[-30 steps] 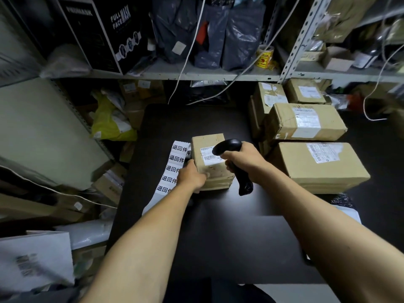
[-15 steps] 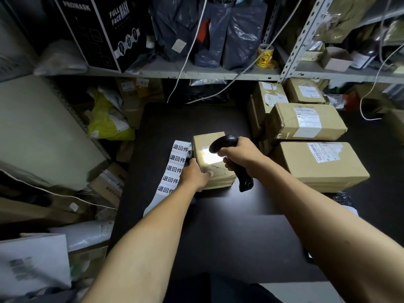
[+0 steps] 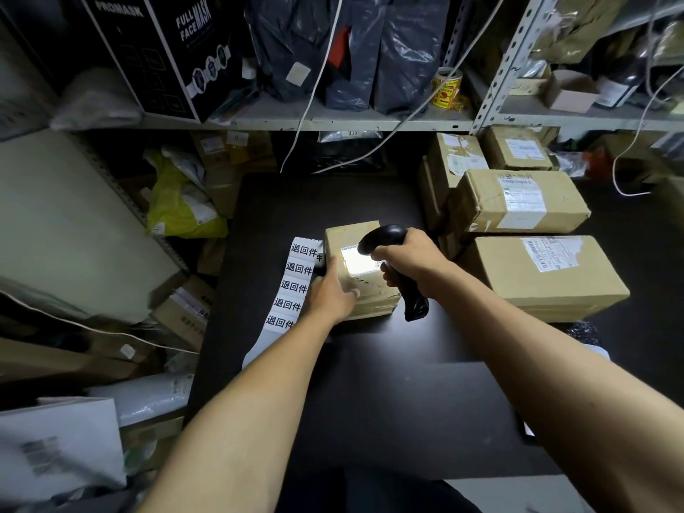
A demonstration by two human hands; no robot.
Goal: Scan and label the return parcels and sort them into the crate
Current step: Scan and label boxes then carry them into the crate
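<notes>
What changed: a second ago the shipping label (image 3: 357, 259) was sitting dark and readable, now the scanner's light is washing it out white, so the scan is firing, I'd guess.
Task meaning: looks like the scan step is happening; labelling and sorting are waiting after this.
Parcel: the small brown parcel (image 3: 364, 290) is sitting on the black table (image 3: 388, 394), touching the sticker strip (image 3: 294, 286) on its left side.
Right hand: the right hand (image 3: 411, 262) is wrapping its fingers round the black scanner (image 3: 401, 270), head tipping down over the label.
Left hand: the left hand (image 3: 333, 292) is clasping the parcel's near left corner, thumb lying on top, steadying it.
Crate: not showing up anywhere here.
</notes>
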